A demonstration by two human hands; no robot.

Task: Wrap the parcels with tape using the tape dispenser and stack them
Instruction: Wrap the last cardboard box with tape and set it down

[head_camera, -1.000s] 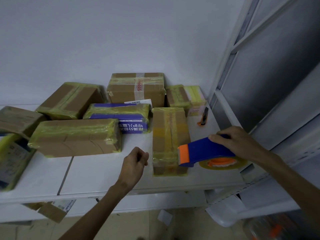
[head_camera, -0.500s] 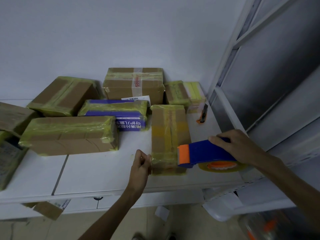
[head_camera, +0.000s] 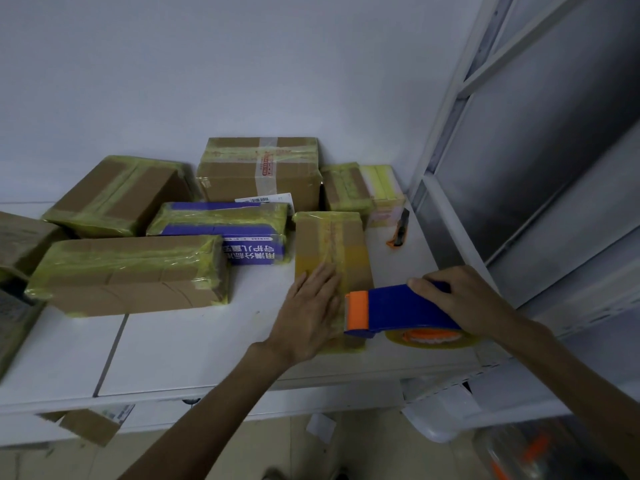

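The left grip lies flat with straight fingers, pressing down on the near end of a cardboard parcel that lies lengthwise at the front right of the white bench. The right grip is curled round the blue body of the tape dispenser, whose orange nose sits against the parcel's near right edge; its yellowish tape roll rests on the bench beneath. To the left lie a long taped parcel and a purple box, with a large carton behind against the wall. An orange-and-black utility knife lies just right of the pressed parcel's far end.
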